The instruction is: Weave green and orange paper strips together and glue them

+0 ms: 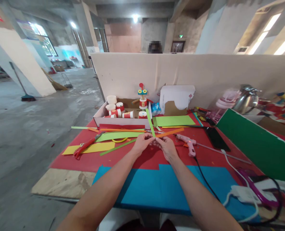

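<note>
My left hand (143, 142) and my right hand (166, 146) meet over the red table covering, fingers pinched close together. Between them they hold a green paper strip (150, 122), which points up and away, and an orange paper strip (171, 132), which slants off to the right. The two strips meet at my fingertips, where the join is hidden. Just right of my right hand lies a pink glue gun (188, 143) with a black cord. Left of my left hand are a darker green strip (117, 147), yellow paper (89, 148) and red-handled scissors (87, 144).
A shallow box (120, 122) of paper cups stands at the back, with a cup figure (143, 102) in it. Light green sheets (175, 120), a black phone (217, 138) and a green board (258, 144) lie to the right. A power strip (248, 194) sits front right.
</note>
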Action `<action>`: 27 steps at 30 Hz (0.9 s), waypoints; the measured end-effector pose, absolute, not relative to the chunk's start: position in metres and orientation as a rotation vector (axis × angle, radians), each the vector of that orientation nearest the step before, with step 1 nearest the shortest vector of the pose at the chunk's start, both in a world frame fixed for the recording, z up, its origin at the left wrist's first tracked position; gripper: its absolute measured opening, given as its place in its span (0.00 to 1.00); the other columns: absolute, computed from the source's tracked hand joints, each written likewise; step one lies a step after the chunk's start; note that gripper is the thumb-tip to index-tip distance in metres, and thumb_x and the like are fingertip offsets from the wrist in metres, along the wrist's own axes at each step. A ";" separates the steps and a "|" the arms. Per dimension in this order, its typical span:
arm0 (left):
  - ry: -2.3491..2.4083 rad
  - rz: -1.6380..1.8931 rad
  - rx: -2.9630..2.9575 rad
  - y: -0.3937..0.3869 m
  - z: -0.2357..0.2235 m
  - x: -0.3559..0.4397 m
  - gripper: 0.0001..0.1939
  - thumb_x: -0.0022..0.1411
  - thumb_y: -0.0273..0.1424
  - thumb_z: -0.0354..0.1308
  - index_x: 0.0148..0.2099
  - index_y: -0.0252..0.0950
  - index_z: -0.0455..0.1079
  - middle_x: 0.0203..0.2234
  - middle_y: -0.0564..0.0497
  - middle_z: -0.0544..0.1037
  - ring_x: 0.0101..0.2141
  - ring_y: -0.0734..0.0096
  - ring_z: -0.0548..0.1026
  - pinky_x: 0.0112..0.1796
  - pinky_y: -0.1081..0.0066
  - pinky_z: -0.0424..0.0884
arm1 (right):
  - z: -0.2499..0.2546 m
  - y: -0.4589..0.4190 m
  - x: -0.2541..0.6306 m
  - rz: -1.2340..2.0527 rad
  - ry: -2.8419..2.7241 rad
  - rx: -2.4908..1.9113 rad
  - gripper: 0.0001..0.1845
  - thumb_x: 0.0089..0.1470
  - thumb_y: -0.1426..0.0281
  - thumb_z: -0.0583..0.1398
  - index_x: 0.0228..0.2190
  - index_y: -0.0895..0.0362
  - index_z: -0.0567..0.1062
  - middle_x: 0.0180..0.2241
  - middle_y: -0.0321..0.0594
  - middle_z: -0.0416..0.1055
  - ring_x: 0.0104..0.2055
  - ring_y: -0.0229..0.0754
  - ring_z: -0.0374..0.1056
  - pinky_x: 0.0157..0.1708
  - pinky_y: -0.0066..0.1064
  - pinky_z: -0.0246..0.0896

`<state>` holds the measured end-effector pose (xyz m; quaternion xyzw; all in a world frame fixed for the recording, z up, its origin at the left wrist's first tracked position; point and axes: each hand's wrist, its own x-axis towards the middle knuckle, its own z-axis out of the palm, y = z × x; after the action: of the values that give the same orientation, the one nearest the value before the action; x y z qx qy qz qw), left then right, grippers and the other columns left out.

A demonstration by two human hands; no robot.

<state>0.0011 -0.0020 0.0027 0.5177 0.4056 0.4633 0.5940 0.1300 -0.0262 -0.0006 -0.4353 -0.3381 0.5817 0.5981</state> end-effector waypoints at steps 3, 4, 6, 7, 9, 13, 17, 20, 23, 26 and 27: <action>0.948 1.113 1.236 -0.001 0.001 0.001 0.12 0.45 0.37 0.64 0.26 0.32 0.69 0.18 0.55 0.71 0.20 0.78 0.66 0.25 0.75 0.62 | -0.002 -0.027 0.129 1.310 -0.834 -1.044 0.16 0.31 0.62 0.71 0.22 0.59 0.77 0.20 0.37 0.75 0.23 0.37 0.70 0.30 0.30 0.68; 0.951 1.123 1.240 -0.001 0.001 0.001 0.12 0.45 0.36 0.64 0.25 0.32 0.69 0.17 0.55 0.70 0.20 0.79 0.65 0.24 0.75 0.61 | -0.002 -0.027 0.129 1.284 -0.849 -1.066 0.16 0.32 0.62 0.71 0.22 0.60 0.77 0.20 0.37 0.75 0.23 0.37 0.70 0.30 0.30 0.68; 0.956 1.141 1.228 0.000 0.001 0.001 0.12 0.45 0.36 0.63 0.24 0.32 0.68 0.15 0.56 0.69 0.19 0.79 0.64 0.23 0.75 0.60 | -0.001 -0.026 0.131 1.226 -0.860 -1.106 0.14 0.33 0.62 0.70 0.21 0.60 0.77 0.19 0.37 0.74 0.22 0.36 0.69 0.28 0.28 0.66; 0.955 1.152 1.216 0.000 0.002 0.000 0.12 0.45 0.36 0.63 0.23 0.33 0.68 0.15 0.56 0.68 0.19 0.79 0.63 0.23 0.75 0.60 | 0.000 -0.026 0.132 1.201 -0.845 -1.108 0.14 0.34 0.63 0.70 0.20 0.59 0.76 0.18 0.36 0.74 0.21 0.35 0.68 0.27 0.28 0.65; 0.940 1.174 1.190 0.000 0.004 -0.001 0.12 0.45 0.36 0.63 0.22 0.33 0.67 0.14 0.56 0.68 0.18 0.80 0.63 0.23 0.75 0.60 | 0.002 -0.025 0.136 1.186 -0.770 -1.050 0.13 0.35 0.63 0.69 0.20 0.58 0.74 0.18 0.34 0.73 0.20 0.35 0.68 0.26 0.27 0.65; 0.870 1.172 1.141 -0.003 0.009 -0.003 0.12 0.46 0.36 0.63 0.22 0.33 0.67 0.14 0.55 0.68 0.19 0.78 0.64 0.23 0.75 0.61 | 0.003 -0.024 0.141 1.309 -0.619 -0.847 0.14 0.31 0.68 0.70 0.22 0.55 0.72 0.21 0.33 0.75 0.23 0.36 0.70 0.28 0.29 0.68; 0.814 1.127 1.126 -0.005 0.008 -0.002 0.13 0.45 0.37 0.65 0.24 0.32 0.68 0.15 0.54 0.69 0.19 0.78 0.65 0.22 0.75 0.62 | -0.002 -0.024 0.140 1.440 -0.680 -0.884 0.13 0.31 0.70 0.71 0.21 0.57 0.73 0.21 0.34 0.74 0.24 0.35 0.70 0.32 0.30 0.69; 0.805 1.097 1.131 -0.005 0.006 0.000 0.14 0.44 0.37 0.66 0.24 0.32 0.69 0.16 0.53 0.70 0.19 0.78 0.65 0.22 0.75 0.62 | -0.006 -0.025 0.136 1.492 -0.738 -0.896 0.14 0.31 0.66 0.72 0.21 0.58 0.75 0.21 0.36 0.74 0.25 0.36 0.70 0.34 0.31 0.69; 0.823 1.094 1.124 -0.004 0.006 0.000 0.14 0.43 0.37 0.66 0.24 0.31 0.69 0.16 0.53 0.71 0.19 0.79 0.65 0.23 0.75 0.62 | -0.005 -0.026 0.135 1.506 -0.737 -0.907 0.16 0.27 0.64 0.73 0.20 0.58 0.76 0.21 0.36 0.74 0.25 0.36 0.69 0.33 0.31 0.69; 0.842 1.091 1.109 -0.003 0.005 0.000 0.14 0.42 0.37 0.66 0.24 0.32 0.68 0.16 0.54 0.71 0.18 0.79 0.65 0.23 0.75 0.62 | 0.000 -0.028 0.134 1.516 -0.727 -0.919 0.18 0.24 0.63 0.73 0.20 0.57 0.75 0.20 0.34 0.73 0.23 0.35 0.68 0.31 0.30 0.68; 0.847 1.092 1.109 -0.003 0.005 0.000 0.14 0.42 0.37 0.66 0.24 0.32 0.68 0.16 0.54 0.70 0.18 0.79 0.65 0.23 0.75 0.62 | 0.001 -0.029 0.134 1.514 -0.731 -0.916 0.18 0.25 0.63 0.73 0.21 0.57 0.75 0.19 0.33 0.72 0.23 0.35 0.67 0.30 0.29 0.67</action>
<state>-0.0003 -0.0029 0.0052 0.4848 0.3702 0.4774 0.6324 0.1337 -0.0289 0.0010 -0.3913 -0.3122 0.6465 0.5757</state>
